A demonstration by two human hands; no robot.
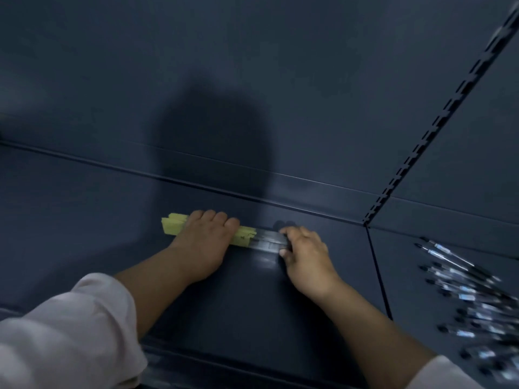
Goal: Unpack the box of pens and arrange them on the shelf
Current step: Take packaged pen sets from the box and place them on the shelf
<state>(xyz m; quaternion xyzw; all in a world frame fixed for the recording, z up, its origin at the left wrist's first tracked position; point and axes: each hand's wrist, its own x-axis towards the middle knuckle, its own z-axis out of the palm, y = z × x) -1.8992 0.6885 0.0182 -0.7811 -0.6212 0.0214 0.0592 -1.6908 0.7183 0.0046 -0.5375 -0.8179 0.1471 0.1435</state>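
Yellow at one end, clear at the other: one bundle of pens lies on the dark shelf, near its back edge. Now the left grip curls over the yellow end and the right grip pinches the clear end. The pens inside are too blurred to count. At right lie loose pens, roughly a dozen, smeared and cut off by the frame edge.

Yellow-ended pen bundle, perhaps wrapped, flat across dark shelf; loose pens far right.
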